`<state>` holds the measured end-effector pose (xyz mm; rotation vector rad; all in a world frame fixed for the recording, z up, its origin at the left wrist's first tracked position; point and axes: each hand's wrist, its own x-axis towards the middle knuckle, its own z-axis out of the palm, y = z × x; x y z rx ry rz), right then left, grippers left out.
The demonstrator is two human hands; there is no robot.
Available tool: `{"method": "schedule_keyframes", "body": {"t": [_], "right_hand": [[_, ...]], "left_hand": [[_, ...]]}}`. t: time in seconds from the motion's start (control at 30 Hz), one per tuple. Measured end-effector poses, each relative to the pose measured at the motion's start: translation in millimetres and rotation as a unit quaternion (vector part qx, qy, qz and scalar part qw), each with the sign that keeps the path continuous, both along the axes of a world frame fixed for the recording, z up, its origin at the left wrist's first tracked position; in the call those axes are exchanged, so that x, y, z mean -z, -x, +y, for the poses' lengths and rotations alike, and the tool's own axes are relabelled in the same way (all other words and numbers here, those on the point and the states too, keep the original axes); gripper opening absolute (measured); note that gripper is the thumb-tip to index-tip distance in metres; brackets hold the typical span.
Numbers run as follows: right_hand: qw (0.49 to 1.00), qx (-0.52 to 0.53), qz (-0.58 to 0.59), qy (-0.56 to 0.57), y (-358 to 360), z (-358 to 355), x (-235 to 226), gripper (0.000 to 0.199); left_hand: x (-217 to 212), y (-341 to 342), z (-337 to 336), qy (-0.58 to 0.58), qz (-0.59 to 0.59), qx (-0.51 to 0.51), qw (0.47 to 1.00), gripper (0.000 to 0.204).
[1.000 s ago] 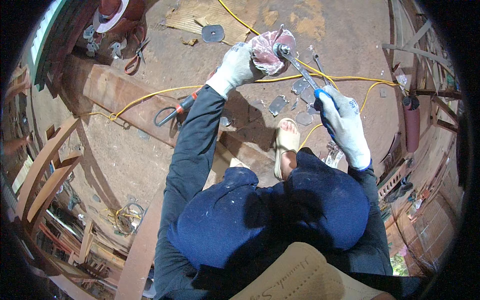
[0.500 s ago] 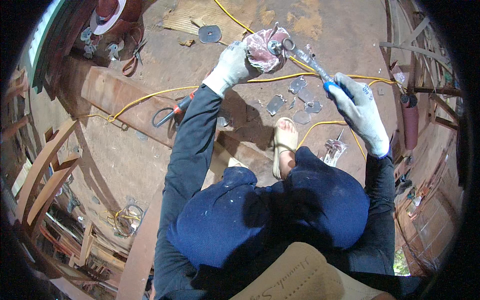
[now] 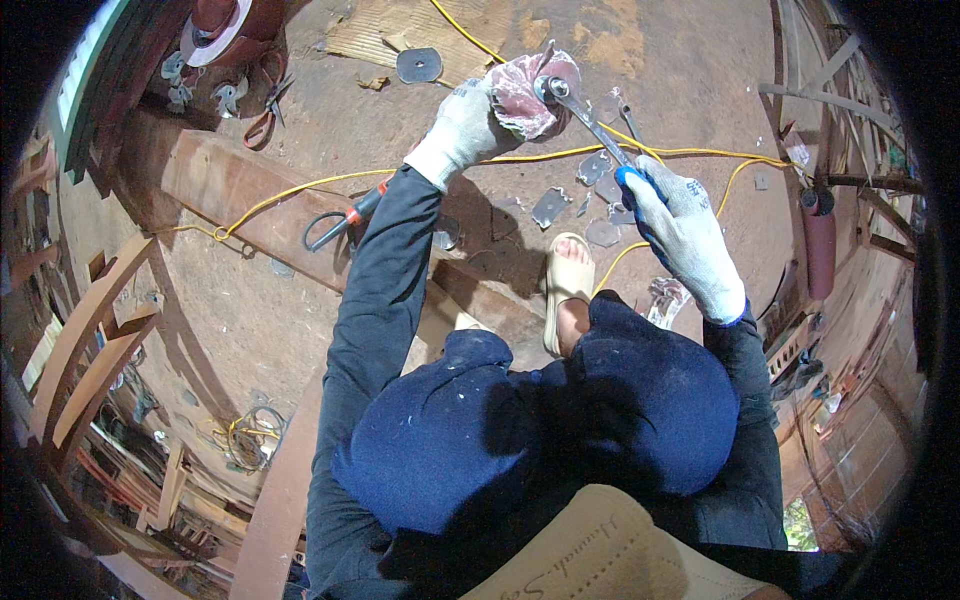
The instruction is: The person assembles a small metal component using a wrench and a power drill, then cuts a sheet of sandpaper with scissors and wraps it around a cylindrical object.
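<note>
My left hand (image 3: pixel 462 130), in a pale work glove, is closed around a frayed reddish sanding wheel (image 3: pixel 527 105) with a metal nut (image 3: pixel 544 90) at its centre. In my right hand (image 3: pixel 680 215), gloved alike, the fingers wrap the handle of a silver wrench (image 3: pixel 597 128). The wrench's ring end is at the nut, and its shaft slants down toward my right hand. Beneath my left forearm lies an orange and black power tool (image 3: pixel 365 208), partly hidden by the sleeve. Whether the sanding wheel is joined to it cannot be seen.
A yellow cord (image 3: pixel 320 185) crosses the dirt floor. Several grey cut pieces (image 3: pixel 551 208) lie before my sandalled foot (image 3: pixel 570 280). Farther off are a dark rounded plate (image 3: pixel 419 66), cardboard (image 3: pixel 350 38) and scissors (image 3: pixel 270 105). A wooden plank (image 3: pixel 240 195) lies at left; a reddish roll (image 3: pixel 819 250) stands right.
My right hand has moved left, bringing the wrench's ring end onto the nut area. The wrench now slants more steeply. My left hand and the sanding wheel have barely shifted.
</note>
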<state>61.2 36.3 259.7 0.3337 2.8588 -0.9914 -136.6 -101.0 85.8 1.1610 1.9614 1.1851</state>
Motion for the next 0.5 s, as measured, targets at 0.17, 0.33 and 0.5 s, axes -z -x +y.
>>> {"method": "schedule_keyframes", "body": {"t": [0.17, 0.33, 0.5], "right_hand": [[0.991, 0.083, -0.052, 0.088, 8.8, -0.1, -4.3, 0.025], [0.983, 0.023, -0.182, 0.027, 40.6, 49.0, 2.7, 0.035], [0.961, -0.062, -0.015, -0.268, 105.5, 125.0, 56.2, 0.046]], "left_hand": [[-8.8, -1.4, -4.3, 0.021, 0.001, -0.009, 1.000, 0.053], [1.6, 7.5, -3.2, -0.007, -0.018, 0.009, 1.000, 0.046], [12.1, -13.3, 4.2, 0.031, 0.060, 0.063, 0.996, 0.041]]}}
